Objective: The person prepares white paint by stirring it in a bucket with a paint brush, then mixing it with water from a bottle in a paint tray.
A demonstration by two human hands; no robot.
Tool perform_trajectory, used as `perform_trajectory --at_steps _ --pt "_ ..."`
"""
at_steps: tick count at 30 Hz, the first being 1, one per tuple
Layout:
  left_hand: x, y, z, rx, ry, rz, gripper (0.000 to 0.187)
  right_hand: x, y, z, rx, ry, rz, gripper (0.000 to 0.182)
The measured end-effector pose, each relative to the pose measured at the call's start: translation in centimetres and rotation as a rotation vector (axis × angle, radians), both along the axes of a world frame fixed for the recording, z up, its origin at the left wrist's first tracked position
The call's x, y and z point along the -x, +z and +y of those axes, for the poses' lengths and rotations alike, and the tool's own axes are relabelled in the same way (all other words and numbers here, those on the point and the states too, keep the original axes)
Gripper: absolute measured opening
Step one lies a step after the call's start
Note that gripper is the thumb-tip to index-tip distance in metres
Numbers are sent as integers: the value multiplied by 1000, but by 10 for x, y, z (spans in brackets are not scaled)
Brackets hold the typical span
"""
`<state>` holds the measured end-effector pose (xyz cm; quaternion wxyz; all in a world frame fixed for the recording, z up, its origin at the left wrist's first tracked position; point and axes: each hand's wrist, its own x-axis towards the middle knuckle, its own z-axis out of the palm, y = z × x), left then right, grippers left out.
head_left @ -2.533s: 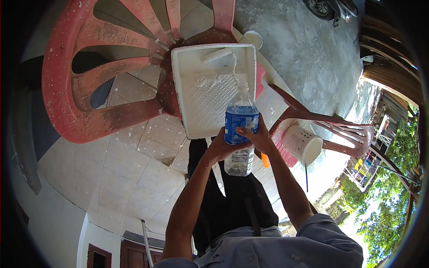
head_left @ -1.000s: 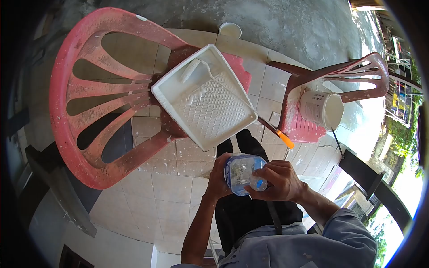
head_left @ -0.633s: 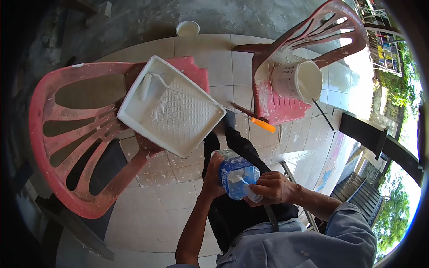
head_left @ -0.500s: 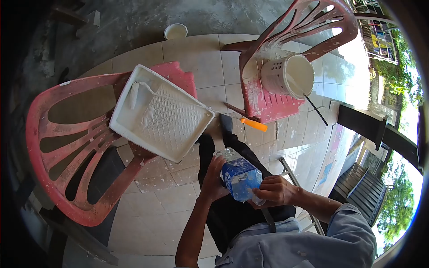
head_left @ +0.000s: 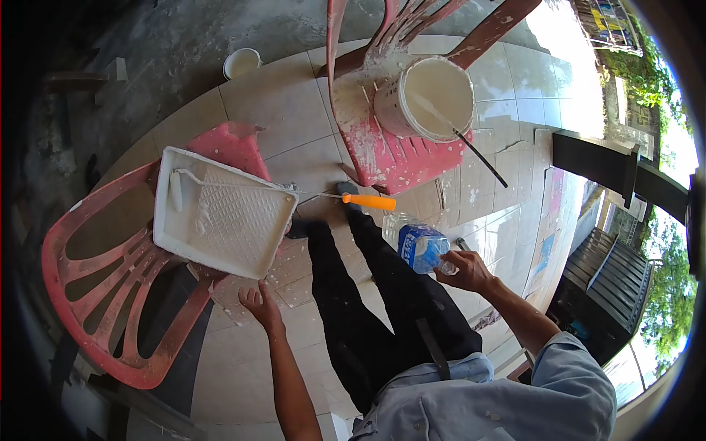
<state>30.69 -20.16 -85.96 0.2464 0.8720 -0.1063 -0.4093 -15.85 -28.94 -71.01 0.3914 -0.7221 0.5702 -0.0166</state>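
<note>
My right hand [head_left: 465, 270] is closed on the neck end of a clear plastic bottle [head_left: 424, 248] with a blue label, held above my legs. My left hand [head_left: 260, 303] is empty with its fingers apart, just below the lower edge of a white paint tray [head_left: 165, 220]. The tray rests on a red plastic chair [head_left: 220, 151]. In it lies a roller, its white sleeve [head_left: 176, 192] at the upper left and its orange handle [head_left: 371, 201] sticking out past the tray's right corner.
A second red chair [head_left: 368, 162], spattered with paint, holds a white bucket [head_left: 390, 106] with a dark stick [head_left: 482, 159] leaning out. A small white tub [head_left: 242, 64] stands at the back. A dark post [head_left: 592, 154] is at the right.
My left hand has let go of the bottle and moved left toward the tray. My right hand has moved up and slightly right with the bottle. The view has shifted.
</note>
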Motion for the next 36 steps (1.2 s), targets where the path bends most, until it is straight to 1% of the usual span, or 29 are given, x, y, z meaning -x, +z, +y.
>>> perform_trajectory --at_steps 1,3,4,7,9,11,12,15,16,17,18,19,20,23,24,25,27,28,29,31,33,35,36 --pt "-1 4 -8 -28 71 28 90 10 -18 6 -84 -134 65 31" --pt "-2 19 -31 -87 214 84 91 33 -63 14 -85 -245 146 35" --pt "-7 11 -28 -91 227 87 91 43 -84 16 -89 -325 161 36" --pt "-15 8 -32 -86 218 75 93 75 -140 18 -135 -564 224 37" --pt "-22 6 -33 -88 243 71 93 90 -166 15 -158 -754 259 38" --pt "-22 11 -44 -78 283 48 94 107 -197 14 -145 -862 313 39" --pt "-21 18 -55 -106 264 88 100 117 -213 11 -138 -915 339 39" --pt "-34 1 -57 -36 363 92 104 141 -252 -4 -177 -981 370 41" --pt "-33 -2 -61 -9 380 92 110 155 -277 0 -60 -931 436 40" --pt "-38 -8 -64 14 392 123 110 160 -293 -6 58 -874 500 39" --pt "-46 -14 -65 36 408 153 111 168 -304 -10 -2 -916 487 40" --pt "-51 -18 -65 54 427 181 112 180 -327 -8 51 -889 530 41" --pt "-49 -17 -74 49 441 188 115 184 -333 -14 12 -893 527 41" --pt "-63 -25 -79 16 366 200 119 197 -352 -28 -64 -870 528 45" --pt "-71 -30 -76 19 392 190 118 198 -357 -33 -72 -874 526 50" --pt "-79 -37 -73 24 419 181 117 197 -354 -41 -175 -843 498 56" --pt "-92 -45 -70 51 463 197 114 211 -384 -34 -253 -779 487 53" --pt "-97 -48 -70 69 481 221 111 209 -392 -37 -198 -687 538 50" --pt "-102 -52 -70 90 498 245 109 207 -397 -37 -132 -676 528 50" --pt "-112 -59 -72 149 461 299 103 209 -396 -35 0 -653 517 49" --pt "-108 -64 -80 218 451 355 97 215 -394 -42 -14 -578 522 51" --pt "-97 -64 -94 286 461 408 92 227 -399 -39 88 -463 513 53" --pt "-100 -68 -92 299 461 431 92 231 -401 -36 93 -468 484 55"
